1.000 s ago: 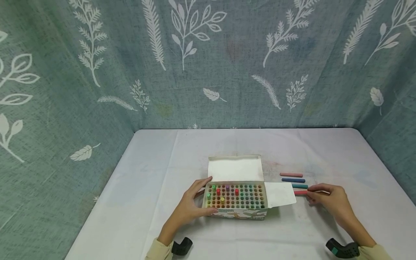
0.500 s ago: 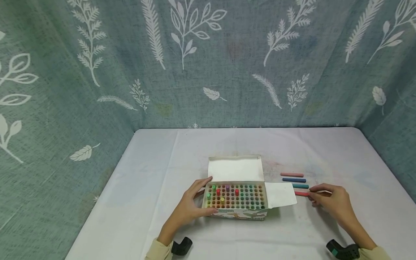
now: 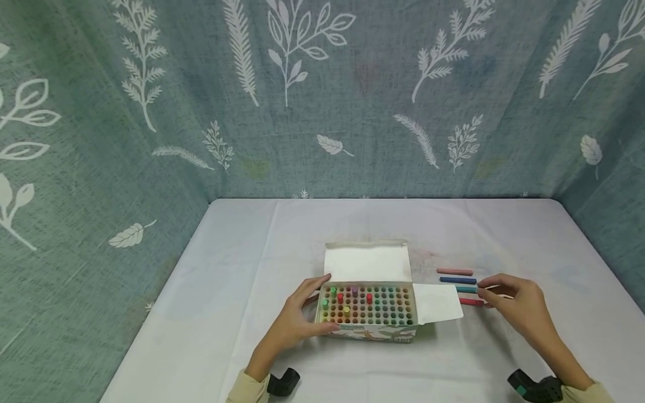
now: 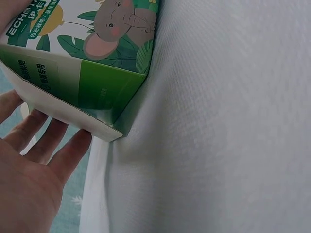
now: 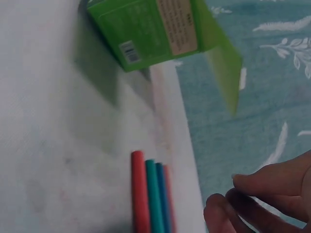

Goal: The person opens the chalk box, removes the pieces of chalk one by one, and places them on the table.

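Note:
My left hand grips the left end of a chalk box, thumb at the front and fingers behind. In the left wrist view those fingers lie against a side flap of the box. The insert has rows of holes, with several coloured chalk ends standing in it. My right hand is bent loosely over the right ends of the chalk sticks, holding nothing. Red, teal, blue and pink chalk sticks lie side by side on the cloth.
The box's white lid stands up at the back, and its right flap sticks out towards the chalk sticks. A white cloth with faint chalk smudges covers the table. A leaf-patterned curtain hangs around it.
My right hand has let go of the red chalk's right end and risen slightly, back towards the teal stick. My left hand stays on the box.

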Available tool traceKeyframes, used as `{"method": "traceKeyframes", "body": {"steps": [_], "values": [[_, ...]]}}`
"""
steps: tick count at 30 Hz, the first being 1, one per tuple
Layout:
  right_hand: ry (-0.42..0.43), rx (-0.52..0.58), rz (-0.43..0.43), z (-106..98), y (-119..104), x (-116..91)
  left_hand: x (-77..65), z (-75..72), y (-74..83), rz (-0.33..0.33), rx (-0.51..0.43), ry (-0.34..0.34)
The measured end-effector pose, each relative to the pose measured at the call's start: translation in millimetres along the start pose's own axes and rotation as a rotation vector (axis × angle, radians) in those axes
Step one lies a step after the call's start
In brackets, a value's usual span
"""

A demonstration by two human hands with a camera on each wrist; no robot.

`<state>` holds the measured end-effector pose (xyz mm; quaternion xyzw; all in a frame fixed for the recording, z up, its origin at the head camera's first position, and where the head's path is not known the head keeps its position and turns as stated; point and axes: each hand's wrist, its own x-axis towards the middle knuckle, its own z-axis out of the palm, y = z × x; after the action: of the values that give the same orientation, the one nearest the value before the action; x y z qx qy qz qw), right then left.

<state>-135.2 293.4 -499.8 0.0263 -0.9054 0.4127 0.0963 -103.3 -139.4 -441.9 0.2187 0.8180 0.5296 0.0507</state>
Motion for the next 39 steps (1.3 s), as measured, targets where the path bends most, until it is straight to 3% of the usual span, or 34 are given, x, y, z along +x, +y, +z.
{"method": "traceKeyframes", "body": {"steps": [5,12,15,26,39], "values": [[0.016,0.016,-0.108,-6.3,-17.4,1.6,-0.8,-0.4,1.0,0.009,-0.004,-0.007],[-0.013,0.049,-0.156,-19.4,-99.0,-5.0,-1.3,-0.9,0.6,0.015,0.003,-0.011],[-0.045,0.072,-0.191,-19.7,-118.1,-6.2,-1.1,-0.9,0.8,0.021,0.005,-0.009],[-0.100,0.075,-0.267,-3.8,-146.9,-5.5,-0.8,-0.2,1.9,0.030,0.006,-0.009],[-0.212,0.093,-0.350,32.6,-168.9,-1.4,-3.9,-1.6,-2.3,0.017,0.006,-0.010]]}}
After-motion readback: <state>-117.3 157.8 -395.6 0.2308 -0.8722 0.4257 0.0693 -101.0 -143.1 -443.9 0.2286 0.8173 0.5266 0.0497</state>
